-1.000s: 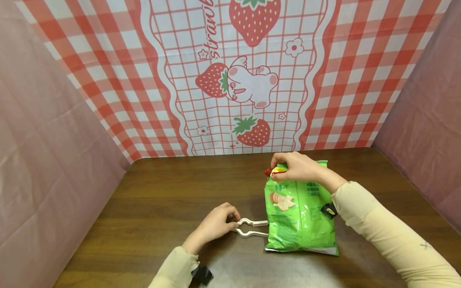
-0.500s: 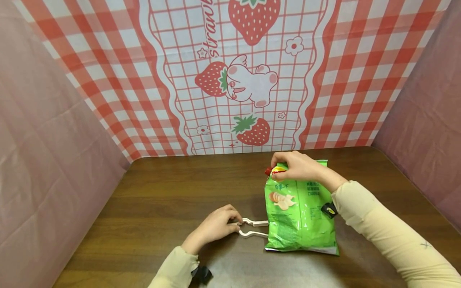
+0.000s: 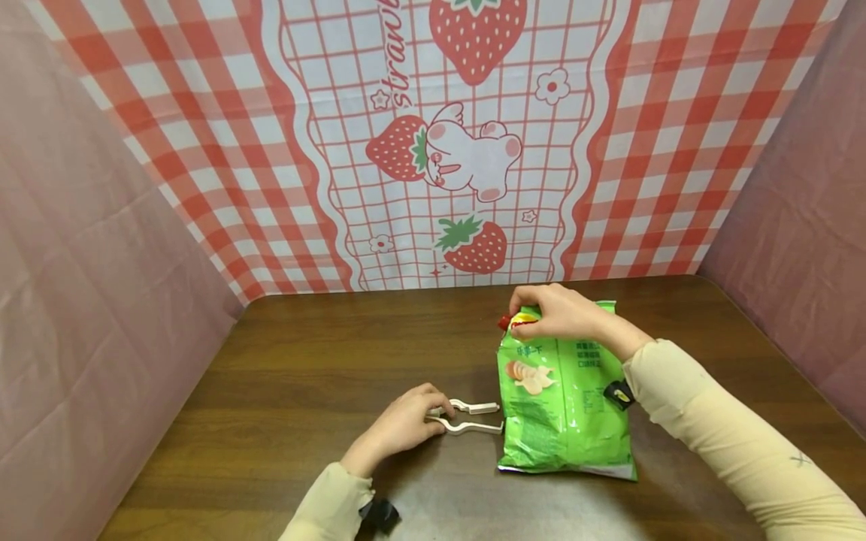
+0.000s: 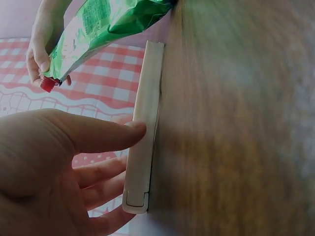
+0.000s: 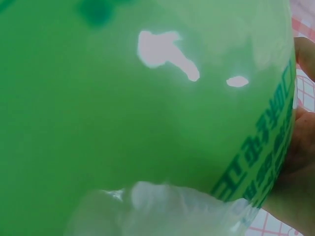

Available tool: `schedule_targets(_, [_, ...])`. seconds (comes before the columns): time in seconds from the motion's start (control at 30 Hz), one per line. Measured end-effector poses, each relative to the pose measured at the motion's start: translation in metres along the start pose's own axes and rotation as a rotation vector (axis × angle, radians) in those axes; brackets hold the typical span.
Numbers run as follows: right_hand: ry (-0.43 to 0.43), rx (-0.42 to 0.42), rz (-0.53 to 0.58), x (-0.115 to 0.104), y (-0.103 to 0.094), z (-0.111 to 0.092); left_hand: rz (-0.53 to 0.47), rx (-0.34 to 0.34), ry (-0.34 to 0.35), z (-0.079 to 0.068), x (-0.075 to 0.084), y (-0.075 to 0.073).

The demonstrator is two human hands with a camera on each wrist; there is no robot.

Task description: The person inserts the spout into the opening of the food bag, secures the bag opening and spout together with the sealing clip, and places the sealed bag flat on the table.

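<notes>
A white bag clip [image 3: 473, 428], its two arms spread apart, lies low over the table at the bag's left side. My left hand [image 3: 404, 421] pinches its joined end between thumb and fingers; in the left wrist view the thumb presses one face of the clip [image 4: 142, 132] and the other fingers lie behind it. The clip's free tips are right by the bag's left edge. A puffed green chip bag [image 3: 568, 413] lies under my right hand [image 3: 558, 314], which grips its top left corner, where a red bit [image 3: 504, 322] sticks out. The bag's green film [image 5: 123, 123] fills the right wrist view.
The brown wooden table [image 3: 304, 353] ends at a back wall of red-checked strawberry cloth [image 3: 257, 188]. Pink cloth walls [image 3: 88, 263] stand on both sides. Black straps with cameras [image 3: 380, 517] sit at the wrists.
The clip has shifted left, deeper into my left hand, and its tips have drawn back from over the bag's edge. Right hand and bag stay in place.
</notes>
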State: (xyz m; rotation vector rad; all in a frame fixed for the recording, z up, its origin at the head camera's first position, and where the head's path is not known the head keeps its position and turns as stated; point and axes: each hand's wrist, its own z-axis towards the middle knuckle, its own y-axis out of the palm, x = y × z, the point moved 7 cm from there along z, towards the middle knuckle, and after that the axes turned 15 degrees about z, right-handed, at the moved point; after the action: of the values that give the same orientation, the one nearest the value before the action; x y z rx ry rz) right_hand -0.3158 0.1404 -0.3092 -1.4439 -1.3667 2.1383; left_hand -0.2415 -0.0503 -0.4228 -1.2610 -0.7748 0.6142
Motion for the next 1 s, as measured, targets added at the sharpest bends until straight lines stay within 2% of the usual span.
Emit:
schedule_targets(0.2, [0.004,-0.01,0.019,0.001,0.001,-0.001,0.021,0.007,0.024,0.0,0.002,0.0])
schedule_targets(0.47, [0.006,-0.002,0.014,-0.001,0.0,-0.003,0.001,0.026,-0.018,0.0,-0.002,0.0])
schedule_targets(0.7, [0.001,-0.004,0.02,0.0,0.002,-0.003,-0.103,0.111,-0.038,0.002,-0.005,-0.005])
schedule_targets(1.0, [-0.002,-0.005,0.013,-0.001,0.001,-0.002,-0.276,0.143,-0.087,0.002,-0.01,-0.007])
